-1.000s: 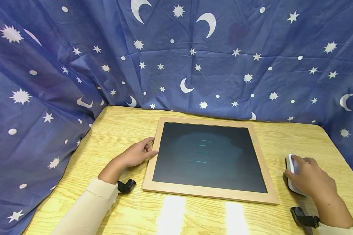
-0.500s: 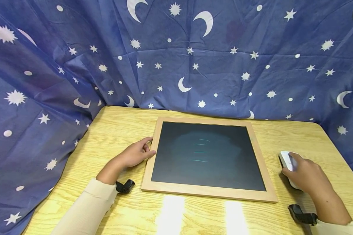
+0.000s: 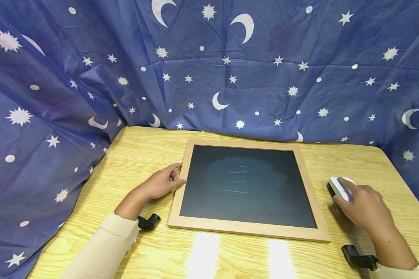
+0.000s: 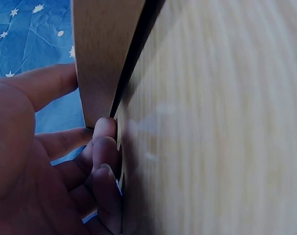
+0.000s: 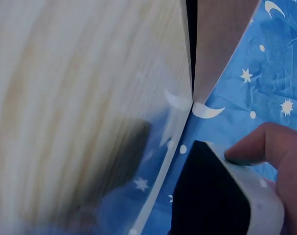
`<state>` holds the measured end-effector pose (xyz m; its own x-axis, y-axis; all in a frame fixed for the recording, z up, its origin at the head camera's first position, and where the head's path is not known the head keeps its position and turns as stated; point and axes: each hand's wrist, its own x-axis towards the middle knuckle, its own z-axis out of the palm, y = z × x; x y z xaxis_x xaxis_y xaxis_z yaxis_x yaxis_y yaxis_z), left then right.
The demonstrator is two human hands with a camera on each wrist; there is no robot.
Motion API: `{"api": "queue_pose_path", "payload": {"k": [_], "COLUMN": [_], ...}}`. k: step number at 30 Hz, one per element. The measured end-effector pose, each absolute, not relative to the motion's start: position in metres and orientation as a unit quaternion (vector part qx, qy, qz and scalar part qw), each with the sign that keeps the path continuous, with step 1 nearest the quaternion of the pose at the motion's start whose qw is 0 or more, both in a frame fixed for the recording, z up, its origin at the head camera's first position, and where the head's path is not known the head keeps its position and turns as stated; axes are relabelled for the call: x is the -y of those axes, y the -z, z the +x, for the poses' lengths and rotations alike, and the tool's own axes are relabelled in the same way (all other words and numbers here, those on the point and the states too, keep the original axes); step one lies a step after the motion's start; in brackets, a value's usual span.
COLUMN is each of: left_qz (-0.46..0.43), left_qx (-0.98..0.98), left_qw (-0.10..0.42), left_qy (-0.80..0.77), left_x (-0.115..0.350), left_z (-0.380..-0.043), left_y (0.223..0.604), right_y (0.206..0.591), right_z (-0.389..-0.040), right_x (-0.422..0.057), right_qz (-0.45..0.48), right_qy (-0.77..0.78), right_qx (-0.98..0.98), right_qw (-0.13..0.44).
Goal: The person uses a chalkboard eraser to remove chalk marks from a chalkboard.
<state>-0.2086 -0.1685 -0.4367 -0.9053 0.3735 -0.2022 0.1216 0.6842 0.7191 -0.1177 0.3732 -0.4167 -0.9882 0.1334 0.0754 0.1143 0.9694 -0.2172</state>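
A small chalkboard (image 3: 248, 205) in a pale wooden frame lies flat on the table. Several short teal lines are drawn near its middle. My left hand (image 3: 160, 182) holds the frame's left edge, thumb on the top side; in the left wrist view the other fingers (image 4: 105, 152) curl low against the frame's edge by the table. To the right of the board, my right hand (image 3: 364, 207) grips a white board eraser (image 3: 339, 188) with thumb and fingers. The eraser's black pad (image 5: 207, 196) shows in the right wrist view, tilted and raised above the table.
The light wood-grain table (image 3: 150, 143) carries bright glare patches at the front. A blue curtain (image 3: 195, 93) with moons and stars hangs behind and along both sides. Each wrist wears a black camera mount (image 3: 149, 222).
My right hand has lifted the eraser off the table and shifted it slightly left toward the board. The left hand keeps its hold on the frame.
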Motion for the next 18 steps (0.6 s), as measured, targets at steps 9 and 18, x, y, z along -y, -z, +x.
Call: {"api": "queue_pose_path", "payload": {"k": [9, 18], "left_qz": [0.138, 0.136], "left_qx": [-0.905, -0.907], "left_qw": [0.167, 0.164], "left_qy": [-0.365, -0.363], "left_x": [0.17, 0.169], "left_z": [-0.21, -0.21], "left_y": [0.439, 0.44], "right_y": [0.412, 0.396], "right_z": [-0.114, -0.116], "right_x": [-0.358, -0.333], "right_qz": [-0.04, 0.001], "right_qy": [-0.126, -0.146], "right_qx": [0.987, 0.982], "right_qw": [0.092, 0.122]}}
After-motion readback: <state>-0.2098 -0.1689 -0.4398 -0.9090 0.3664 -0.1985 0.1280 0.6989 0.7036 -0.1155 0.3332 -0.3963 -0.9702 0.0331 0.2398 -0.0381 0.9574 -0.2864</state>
